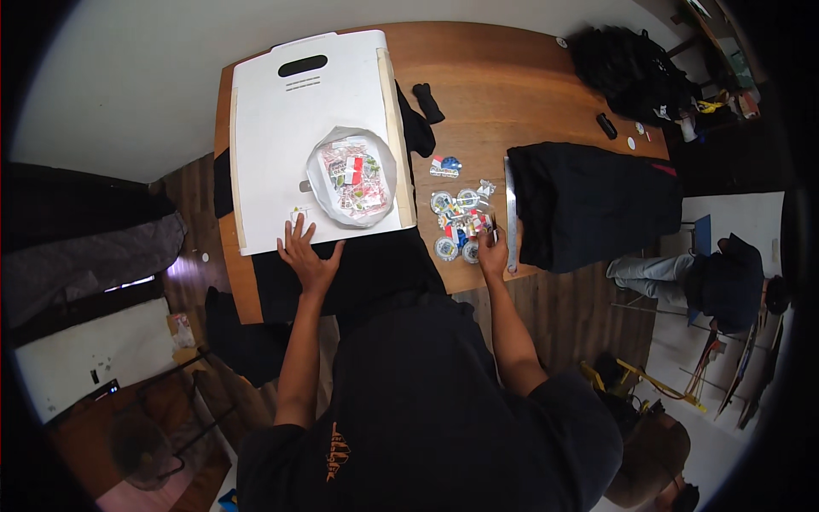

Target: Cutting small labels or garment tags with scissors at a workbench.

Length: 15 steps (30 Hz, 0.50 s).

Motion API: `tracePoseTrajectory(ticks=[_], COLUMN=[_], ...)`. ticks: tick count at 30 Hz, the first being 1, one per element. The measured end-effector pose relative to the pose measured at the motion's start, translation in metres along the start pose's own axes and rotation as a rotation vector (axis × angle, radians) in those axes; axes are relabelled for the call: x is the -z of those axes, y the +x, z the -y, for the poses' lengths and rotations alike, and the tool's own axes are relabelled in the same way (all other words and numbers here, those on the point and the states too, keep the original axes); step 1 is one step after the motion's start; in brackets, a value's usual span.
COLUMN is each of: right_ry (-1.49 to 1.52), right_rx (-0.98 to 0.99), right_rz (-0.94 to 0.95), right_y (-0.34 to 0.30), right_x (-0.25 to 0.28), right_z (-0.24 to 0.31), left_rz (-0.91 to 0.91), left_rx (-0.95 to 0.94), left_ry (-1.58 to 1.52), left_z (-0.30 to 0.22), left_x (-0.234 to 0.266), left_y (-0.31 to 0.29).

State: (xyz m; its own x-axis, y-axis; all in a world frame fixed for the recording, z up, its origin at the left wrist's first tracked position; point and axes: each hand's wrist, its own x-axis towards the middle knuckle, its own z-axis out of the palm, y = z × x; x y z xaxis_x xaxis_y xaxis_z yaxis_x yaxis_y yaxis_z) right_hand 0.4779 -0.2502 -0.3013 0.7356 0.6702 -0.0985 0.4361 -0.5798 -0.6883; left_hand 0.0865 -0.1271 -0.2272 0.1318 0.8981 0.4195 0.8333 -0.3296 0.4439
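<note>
My left hand [303, 256] is open, its fingers spread over the near edge of a white board [273, 162] with an oval handle slot. Black cloth [375, 266] hangs out from under the board's near end. Near my fingers, a round white bag [319, 189] holds many small printed stickers or labels. My right hand [492, 253] is closed at the table's near edge, a slim dark thing showing at its fingertips; I cannot make out what it is. Just beside it lies a pile of round clear-wrapped pieces and printed labels [465, 224].
A metal ruler [511, 213] lies along a folded black garment [589, 205] on the wooden table [512, 85]. A small blue-and-red piece [447, 166], a black roll [428, 102] and a black bag [627, 72] lie farther off. Another person [725, 282] is at the right.
</note>
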Motion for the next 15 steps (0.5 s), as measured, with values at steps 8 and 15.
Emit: tracePoseTrajectory(ticks=[8,15], right_ry=[-0.061,0.099], right_rx=[-0.017,-0.097], right_rz=[0.017,-0.05], right_y=[-0.019,-0.005], right_x=[-0.001,-0.001], right_z=[0.033,0.019], left_rz=[0.016,-0.016], left_rx=[-0.007,-0.019], left_ry=[-0.008,0.01], left_z=[-0.001,-0.001], left_x=[0.002,-0.001], left_y=[0.002,0.003])
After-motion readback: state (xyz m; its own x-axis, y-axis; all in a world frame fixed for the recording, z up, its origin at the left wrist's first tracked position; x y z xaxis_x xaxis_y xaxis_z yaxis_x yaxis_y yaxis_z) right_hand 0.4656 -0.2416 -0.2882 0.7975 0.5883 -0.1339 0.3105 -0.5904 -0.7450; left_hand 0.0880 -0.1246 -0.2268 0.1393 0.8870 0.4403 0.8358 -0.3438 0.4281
